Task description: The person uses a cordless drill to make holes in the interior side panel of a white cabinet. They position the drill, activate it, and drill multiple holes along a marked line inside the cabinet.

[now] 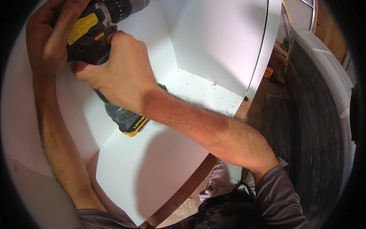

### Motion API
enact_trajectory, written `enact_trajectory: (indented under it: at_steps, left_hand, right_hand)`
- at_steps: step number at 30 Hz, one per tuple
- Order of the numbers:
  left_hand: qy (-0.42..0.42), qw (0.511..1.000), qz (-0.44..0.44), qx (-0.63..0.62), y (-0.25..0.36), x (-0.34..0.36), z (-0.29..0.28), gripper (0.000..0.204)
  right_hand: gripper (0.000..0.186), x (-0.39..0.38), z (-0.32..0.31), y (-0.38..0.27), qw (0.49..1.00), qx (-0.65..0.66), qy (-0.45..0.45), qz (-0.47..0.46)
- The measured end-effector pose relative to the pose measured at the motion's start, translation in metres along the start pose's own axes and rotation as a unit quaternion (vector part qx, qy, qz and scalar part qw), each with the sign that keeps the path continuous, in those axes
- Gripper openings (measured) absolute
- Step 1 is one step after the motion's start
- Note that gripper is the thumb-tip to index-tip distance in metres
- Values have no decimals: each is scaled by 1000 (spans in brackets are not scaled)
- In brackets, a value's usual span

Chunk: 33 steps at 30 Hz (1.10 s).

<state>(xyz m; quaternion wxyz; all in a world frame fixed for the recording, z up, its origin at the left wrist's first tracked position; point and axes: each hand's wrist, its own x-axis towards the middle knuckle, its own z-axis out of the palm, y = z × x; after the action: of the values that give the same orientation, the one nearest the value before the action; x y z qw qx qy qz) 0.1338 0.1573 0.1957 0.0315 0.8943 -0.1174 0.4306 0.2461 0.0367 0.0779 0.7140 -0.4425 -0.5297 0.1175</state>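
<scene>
A black and grey cordless drill (88, 49) with a yellow label is held between my two hands at the upper left. Around its handle my right hand (126, 70) is closed, with the index finger up near the trigger. My left hand (46, 47) grips the back and side of the drill body, its fingers partly cut off by the picture's edge. The drill's chuck points toward the upper right; its tip is out of view. Below my right hand hangs the battery base (130, 121) with yellow trim, above a white board (122, 168).
White panels (213, 42) rise around the board like a cabinet's inside. Wood shavings (214, 84) are scattered along its back corner. A brown raw edge (179, 195) borders the board near me. On the right stands a large dark panel (309, 126); an orange and black object (268, 71) lies beyond.
</scene>
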Motion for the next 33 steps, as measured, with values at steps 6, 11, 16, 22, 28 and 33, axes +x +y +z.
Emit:
enact_trajectory:
  at_steps: [6, 11, 16, 22, 28, 33]
  left_hand:
    - [14, 1000, -19, 4, -6, 0, 6, 36]
    - [21, 999, -13, 23, -1, 1, 0, 37]
    - [17, 997, 8, 68, -3, 2, -2, 39]
    - [39, 998, -4, 48, -7, 0, 6, 39]
    - [15, 998, 3, 67, -5, 2, -3, 40]
    - [-12, 997, 8, 71, -9, 0, -7, 42]
  right_hand:
    - [46, 0, -3, 5, 1000, 5, 11, -13]
    - [43, 2, -4, -2, 1000, -6, -5, 0]
    - [40, 3, -3, 0, 1000, 14, -7, -3]
    - [40, 2, -11, 1, 1000, 3, -14, 8]
    - [41, 5, -6, 2, 1000, -5, -23, -3]
    - [43, 4, -9, 2, 999, -20, -30, 13]
